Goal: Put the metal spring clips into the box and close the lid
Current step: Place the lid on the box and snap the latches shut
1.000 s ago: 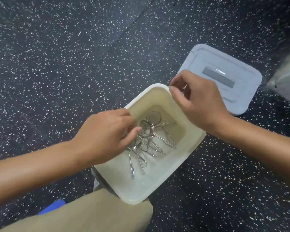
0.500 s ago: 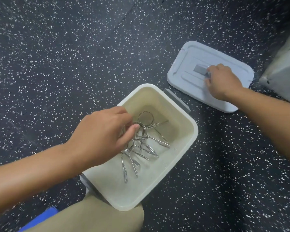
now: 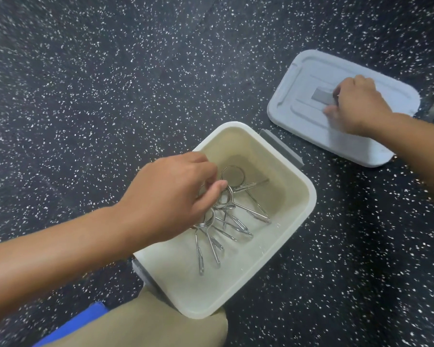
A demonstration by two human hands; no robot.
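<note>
We are near the end of loading: our left hand is inside the box, fingers pinched on the coils of the spring clips, which lie on its bottom. Our right hand closes on the grey handle of the lid, which lies on the floor just beyond the box. Next we should release the clips, withdraw the left hand, then carry the lid over.

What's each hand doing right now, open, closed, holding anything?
Left hand: inside the box, fingers closed on the metal spring clips.
Right hand: closed on the handle of the lid, which lies on the floor.
</note>
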